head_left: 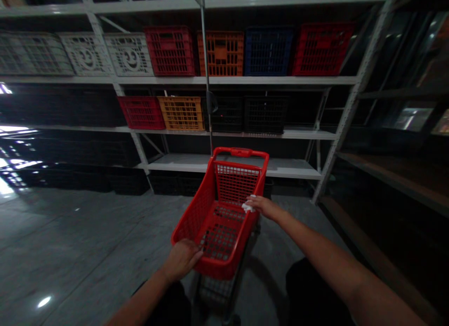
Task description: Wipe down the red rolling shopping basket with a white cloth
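A red plastic shopping cart [206,225] stands in front of me, its handle [242,152] at the far end and its basket showing nothing inside. My left hand [183,257] is closed over the near left corner of the basket rim. On the right side rim, my right hand [261,205] presses a crumpled white cloth or tissue [248,205] against the plastic, fingers closed on it. Part of the cart's metal lower frame [219,288] shows below the basket.
White metal shelving [245,80] spans the back, holding plastic crates, among them an orange crate [220,54], a blue crate [268,52] and a yellow crate [181,113]. Dark shelves [393,176] run along the right. Grey concrete floor [87,242] lies to the left.
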### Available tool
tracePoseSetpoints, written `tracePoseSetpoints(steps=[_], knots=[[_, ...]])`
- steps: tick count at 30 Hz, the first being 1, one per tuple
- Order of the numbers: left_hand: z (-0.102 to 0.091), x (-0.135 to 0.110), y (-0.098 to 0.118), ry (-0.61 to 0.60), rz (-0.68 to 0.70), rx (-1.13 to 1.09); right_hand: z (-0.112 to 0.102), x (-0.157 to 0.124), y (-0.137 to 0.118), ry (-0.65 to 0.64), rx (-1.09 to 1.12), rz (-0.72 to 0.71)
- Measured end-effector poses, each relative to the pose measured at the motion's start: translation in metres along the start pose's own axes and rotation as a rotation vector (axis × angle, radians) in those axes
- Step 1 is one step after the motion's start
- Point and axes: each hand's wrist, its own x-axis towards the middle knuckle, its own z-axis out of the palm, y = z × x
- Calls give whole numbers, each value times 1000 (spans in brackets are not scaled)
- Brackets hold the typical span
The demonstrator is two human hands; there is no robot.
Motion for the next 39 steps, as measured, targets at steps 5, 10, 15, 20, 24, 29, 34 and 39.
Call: tracePoseSetpoints(steps=[5, 10, 15, 20, 24, 29, 34, 39], knots=[[-19, 9, 5, 30, -188, -1, 20, 11, -20, -41, -56, -47], [-18, 33, 62, 6, -444, -61, 45, 19, -74, -116, -117, -98], [-12, 37, 75, -74, -584, 21, 50, 25, -112, -108, -315, -91], [-18, 17, 45, -93, -504, 44, 31, 32, -80, -72, -358, -151], [-19, 5, 20, -99, -498, 73, -13, 28, -32, -32, -441, -161], [-15, -4, -11, -100, -452, 76, -90, 8, 22, -23, -539, -55], [-13, -4, -35, -85, -379, 50, -139, -19, 59, 149, -651, 140], [-26, 10, -29, -74, -420, 11, -109, -28, 37, 323, -613, 279]])
